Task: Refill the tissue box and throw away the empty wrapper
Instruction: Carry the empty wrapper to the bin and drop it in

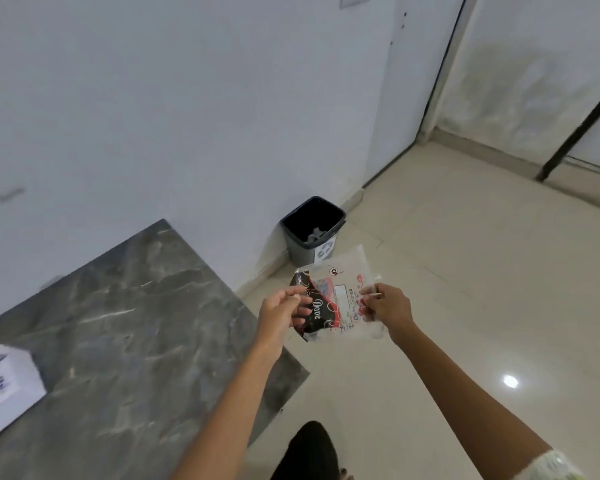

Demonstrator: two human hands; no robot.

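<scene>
Grey marble tabletop (125,327) fills lower left, its corner edge just under left hand (279,313); open floor (465,289) to the right. Tissue box (4,382) at far left edge. Bin (300,249) by the wall. Wrapper (336,299), reads "Dove", stretched btwn both hands; right hand (390,308) pinches its edge, left pinches other side.

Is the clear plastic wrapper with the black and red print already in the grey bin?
Not yet: the wrapper is held between left hand and right hand.
</scene>
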